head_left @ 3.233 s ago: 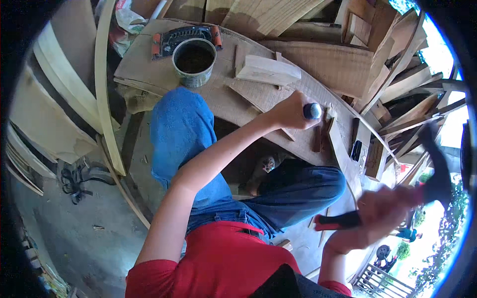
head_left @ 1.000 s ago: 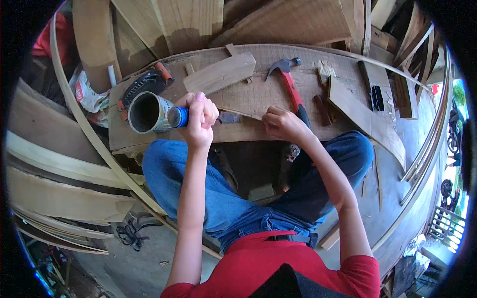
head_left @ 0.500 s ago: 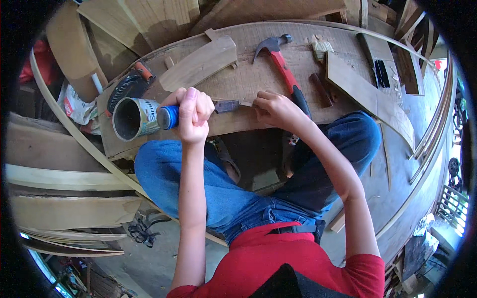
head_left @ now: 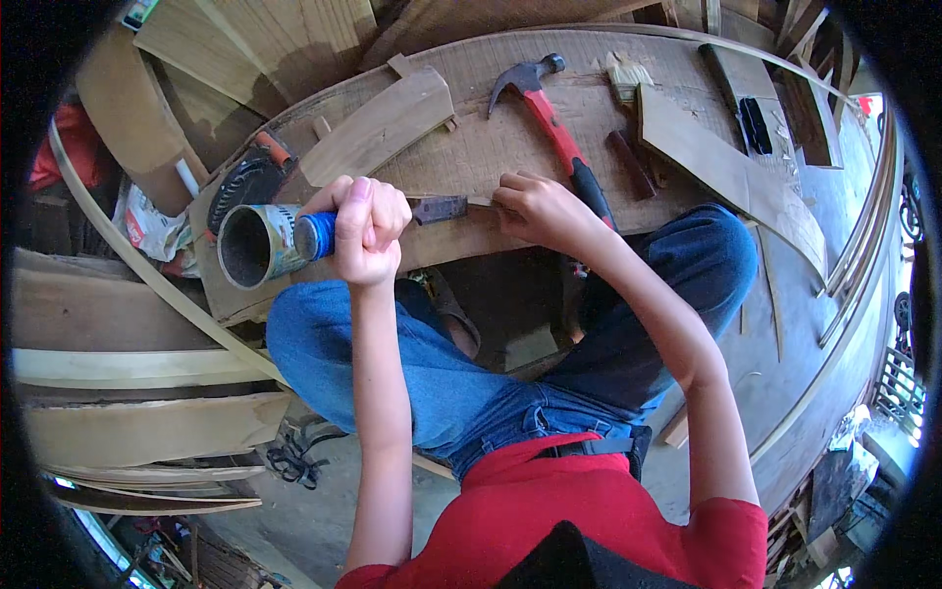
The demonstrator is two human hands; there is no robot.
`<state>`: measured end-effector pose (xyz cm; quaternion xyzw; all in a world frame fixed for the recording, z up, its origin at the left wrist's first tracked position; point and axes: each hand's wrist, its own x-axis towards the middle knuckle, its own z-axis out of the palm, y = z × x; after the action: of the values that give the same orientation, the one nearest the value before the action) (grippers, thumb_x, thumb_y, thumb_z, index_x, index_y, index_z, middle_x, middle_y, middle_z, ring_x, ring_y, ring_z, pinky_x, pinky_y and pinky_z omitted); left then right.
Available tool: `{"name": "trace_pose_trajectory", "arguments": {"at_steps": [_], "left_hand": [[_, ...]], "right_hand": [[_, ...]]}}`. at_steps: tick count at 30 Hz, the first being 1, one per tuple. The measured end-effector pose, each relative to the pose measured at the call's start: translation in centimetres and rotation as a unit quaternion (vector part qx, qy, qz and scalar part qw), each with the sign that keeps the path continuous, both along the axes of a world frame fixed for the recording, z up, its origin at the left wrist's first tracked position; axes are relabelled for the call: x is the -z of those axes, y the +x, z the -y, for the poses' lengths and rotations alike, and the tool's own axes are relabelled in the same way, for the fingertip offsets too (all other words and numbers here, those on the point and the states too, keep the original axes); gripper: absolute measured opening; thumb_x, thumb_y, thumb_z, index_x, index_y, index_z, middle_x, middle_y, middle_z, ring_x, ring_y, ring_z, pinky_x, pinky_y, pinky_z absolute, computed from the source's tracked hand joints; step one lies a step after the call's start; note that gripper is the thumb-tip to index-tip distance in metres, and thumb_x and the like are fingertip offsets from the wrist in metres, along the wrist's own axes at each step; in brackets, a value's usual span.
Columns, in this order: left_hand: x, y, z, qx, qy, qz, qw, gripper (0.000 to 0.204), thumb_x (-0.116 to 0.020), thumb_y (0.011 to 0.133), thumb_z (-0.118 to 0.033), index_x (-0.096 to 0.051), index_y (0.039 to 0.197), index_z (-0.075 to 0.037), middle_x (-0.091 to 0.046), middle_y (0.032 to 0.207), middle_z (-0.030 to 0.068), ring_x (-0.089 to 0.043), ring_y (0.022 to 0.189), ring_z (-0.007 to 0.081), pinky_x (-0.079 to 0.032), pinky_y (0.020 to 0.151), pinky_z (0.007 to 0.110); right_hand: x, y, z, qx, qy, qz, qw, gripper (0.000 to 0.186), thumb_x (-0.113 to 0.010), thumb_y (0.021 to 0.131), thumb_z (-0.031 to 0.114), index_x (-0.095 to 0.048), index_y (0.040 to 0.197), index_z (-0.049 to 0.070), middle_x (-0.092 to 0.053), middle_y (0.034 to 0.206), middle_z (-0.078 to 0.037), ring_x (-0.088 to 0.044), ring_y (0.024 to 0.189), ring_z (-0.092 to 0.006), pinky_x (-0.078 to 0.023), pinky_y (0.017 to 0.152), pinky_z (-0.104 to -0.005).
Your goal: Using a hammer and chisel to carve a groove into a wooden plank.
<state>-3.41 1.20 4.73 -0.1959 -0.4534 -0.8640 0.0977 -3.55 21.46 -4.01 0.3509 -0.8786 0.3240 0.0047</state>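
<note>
My left hand [head_left: 365,224] is wrapped round the blue handle [head_left: 315,238] of a chisel. The chisel's dark metal blade [head_left: 439,209] sticks out to the right, low over the near part of the wooden board. At the blade's end, a small pale piece of wood [head_left: 478,201] runs into the pinched fingers of my right hand [head_left: 538,207], which hide most of it. A claw hammer [head_left: 554,126] with a red and black handle lies just beyond my right hand. Left of my left hand, an open tin can [head_left: 245,245] rests on its side.
On the board [head_left: 481,147] lie a shaped wood block [head_left: 378,126], a paintbrush [head_left: 628,79], a short dark brown stick [head_left: 631,165] and a long angled plank [head_left: 731,182]. A dark coiled thing [head_left: 245,185] sits beyond the can. Planks [head_left: 147,368] are stacked at the left.
Both hands, the chisel and the small piece of wood have shifted slightly left in the picture, along with a slight shift of the whole view. Both grips look the same.
</note>
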Motion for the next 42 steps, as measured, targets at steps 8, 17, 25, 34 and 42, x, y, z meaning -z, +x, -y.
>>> {"name": "trace_pose_trajectory", "arguments": {"at_steps": [8, 17, 25, 34, 42], "left_hand": [[-0.1, 0.0, 0.2, 0.002, -0.032, 0.009, 0.999, 0.033, -0.035, 0.087, -0.008, -0.029, 0.055, -0.013, -0.028, 0.041, -0.0021, -0.017, 0.033, 0.0082, -0.018, 0.035, 0.026], [0.0, -0.2, -1.0, 0.011, -0.042, 0.049, 0.998, 0.033, -0.044, 0.087, -0.004, -0.029, 0.058, -0.011, -0.030, 0.043, -0.0031, -0.025, 0.034, 0.0053, -0.022, 0.035, 0.023], [-0.6, 0.6, -1.9, -0.043, -0.097, 0.057, 0.993, 0.034, -0.055, 0.085, -0.007, -0.035, 0.058, -0.011, -0.036, 0.046, -0.0040, -0.034, 0.037, 0.0033, -0.023, 0.035, 0.021], [-1.4, 1.0, -2.1, -0.076, -0.129, -0.014, 0.989, 0.033, -0.070, 0.077, -0.015, -0.043, 0.059, -0.008, -0.045, 0.053, -0.0024, -0.039, 0.050, 0.0037, -0.029, 0.046, 0.022], [-0.8, 0.9, -2.8, -0.161, -0.224, 0.062, 0.959, 0.039, -0.061, 0.081, -0.009, -0.037, 0.050, -0.005, -0.035, 0.045, -0.0027, -0.032, 0.044, 0.0039, -0.024, 0.041, 0.024]], "right_hand": [[0.2, 0.1, 0.1, 0.003, 0.004, -0.003, 1.000, 0.012, -0.058, 0.067, 0.008, -0.050, 0.072, 0.000, -0.049, 0.074, -0.013, -0.054, 0.071, -0.0318, -0.046, 0.065, -0.0412], [0.2, 0.1, -0.1, 0.002, -0.005, -0.006, 1.000, 0.009, -0.057, 0.069, 0.005, -0.050, 0.073, 0.000, -0.049, 0.074, -0.013, -0.054, 0.070, -0.0308, -0.046, 0.062, -0.0401], [-0.5, 0.3, 0.2, -0.003, -0.009, -0.017, 1.000, 0.011, -0.059, 0.066, 0.006, -0.051, 0.071, 0.001, -0.048, 0.071, -0.012, -0.053, 0.069, -0.0304, -0.045, 0.062, -0.0399], [-0.1, 0.7, 0.5, 0.021, -0.019, -0.023, 0.999, 0.014, -0.061, 0.063, 0.007, -0.051, 0.070, 0.002, -0.049, 0.070, -0.011, -0.052, 0.068, -0.0293, -0.044, 0.061, -0.0392], [-0.9, 0.4, 0.4, 0.005, -0.013, -0.010, 1.000, 0.014, -0.061, 0.065, 0.007, -0.052, 0.073, 0.001, -0.050, 0.072, -0.012, -0.052, 0.068, -0.0308, -0.045, 0.062, -0.0401]]}}
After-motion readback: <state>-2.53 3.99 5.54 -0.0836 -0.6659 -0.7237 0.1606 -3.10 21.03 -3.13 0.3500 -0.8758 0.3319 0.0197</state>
